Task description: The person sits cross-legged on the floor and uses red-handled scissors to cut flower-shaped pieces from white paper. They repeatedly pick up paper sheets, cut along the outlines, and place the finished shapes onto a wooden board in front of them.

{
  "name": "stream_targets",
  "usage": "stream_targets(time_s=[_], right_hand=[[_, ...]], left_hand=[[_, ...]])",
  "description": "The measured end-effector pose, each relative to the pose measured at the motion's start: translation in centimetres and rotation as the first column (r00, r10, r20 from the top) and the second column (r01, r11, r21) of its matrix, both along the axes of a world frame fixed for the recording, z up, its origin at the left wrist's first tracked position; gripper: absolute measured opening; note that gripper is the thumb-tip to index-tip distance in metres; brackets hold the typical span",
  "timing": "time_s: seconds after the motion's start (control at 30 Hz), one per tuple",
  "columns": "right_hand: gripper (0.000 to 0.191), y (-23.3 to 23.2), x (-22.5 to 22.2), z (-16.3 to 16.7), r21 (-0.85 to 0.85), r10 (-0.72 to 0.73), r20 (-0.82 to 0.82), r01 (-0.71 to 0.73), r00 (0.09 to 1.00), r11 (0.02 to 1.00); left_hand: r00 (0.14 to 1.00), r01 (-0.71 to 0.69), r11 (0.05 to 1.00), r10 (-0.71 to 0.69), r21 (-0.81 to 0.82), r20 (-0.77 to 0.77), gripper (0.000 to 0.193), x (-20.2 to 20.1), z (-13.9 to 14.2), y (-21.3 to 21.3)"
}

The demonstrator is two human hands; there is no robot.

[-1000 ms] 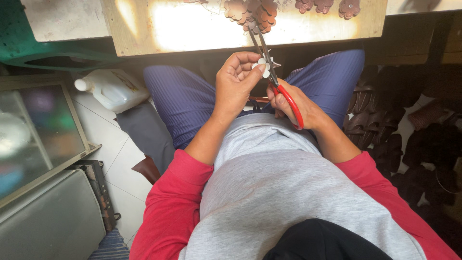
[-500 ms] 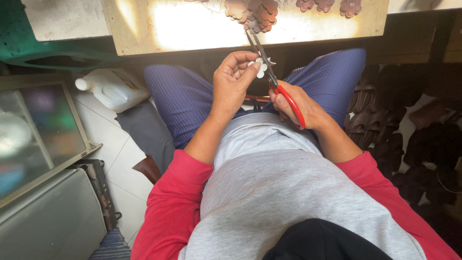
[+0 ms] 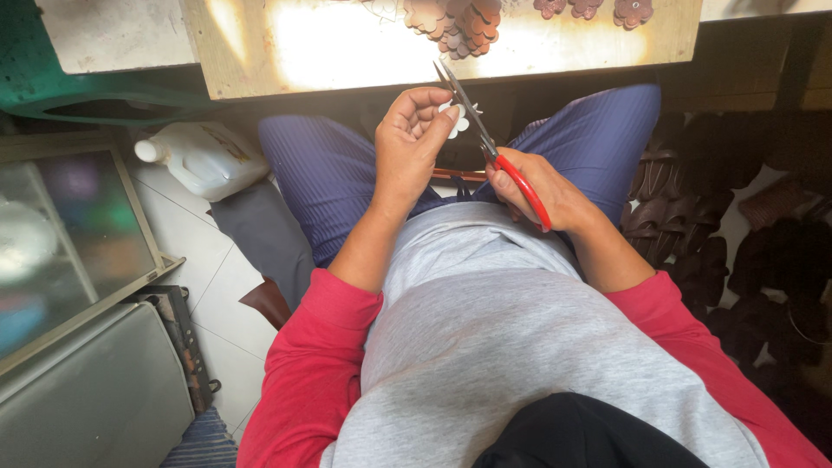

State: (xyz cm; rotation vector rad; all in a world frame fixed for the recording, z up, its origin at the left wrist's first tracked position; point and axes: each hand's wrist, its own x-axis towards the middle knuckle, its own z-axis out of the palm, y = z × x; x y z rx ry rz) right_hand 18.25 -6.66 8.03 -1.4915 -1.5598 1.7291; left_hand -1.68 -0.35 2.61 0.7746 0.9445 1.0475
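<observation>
My left hand [image 3: 414, 139] pinches a small white flower-shaped piece [image 3: 457, 119] between thumb and fingers, held above my lap. My right hand [image 3: 539, 186] grips red-handled scissors [image 3: 487, 143], whose dark blades point up and left and meet the white piece at its right edge. Both hands hover over my blue-trousered thighs, just below the edge of a wooden workbench [image 3: 347, 52].
A pile of brown flower-shaped cutouts [image 3: 459, 22] lies on the bench, with more [image 3: 598, 9] to the right. A white plastic jug [image 3: 204, 156] lies on the tiled floor at left, beside a glass-topped case [image 3: 69, 243]. Dark leather pieces [image 3: 711, 251] are heaped at right.
The hands and scissors have stayed nearly in place; the white piece has turned slightly in my left fingers against the blades.
</observation>
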Motion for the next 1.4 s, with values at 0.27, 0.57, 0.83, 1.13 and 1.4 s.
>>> stream_targets(time_s=[0.27, 0.57, 0.83, 1.13, 1.4], right_hand=[[0.054, -0.2, 0.1, -0.3, -0.009, 0.001, 0.045, 0.000, 0.999, 1.000], [0.046, -0.3, 0.1, -0.4, -0.096, -0.067, 0.080, 0.075, 0.995, 0.993], [0.049, 0.1, -0.3, -2.0, -0.112, -0.199, -0.032, 0.195, 0.979, 0.974], [0.049, 0.2, -0.6, -3.0, -0.151, -0.204, 0.004, 0.202, 0.979, 0.968], [0.049, 0.5, -0.4, -3.4, -0.146, -0.203, 0.062, 0.211, 0.977, 0.967]], left_hand=[[1.000, 0.001, 1.000, -0.001, -0.010, 0.003, 0.016, -0.3, -0.5, 0.2], [0.999, -0.027, 1.000, 0.026, -0.014, -0.023, 0.018, -0.5, -1.1, 0.3], [0.982, -0.188, 0.982, 0.188, -0.025, 0.018, 0.032, -0.6, -1.9, 1.3], [0.974, -0.226, 0.974, 0.227, -0.032, -0.001, 0.031, -0.5, -2.7, 2.2], [0.972, -0.226, 0.955, 0.234, 0.194, -0.019, 0.012, -0.4, -2.0, 2.0]])
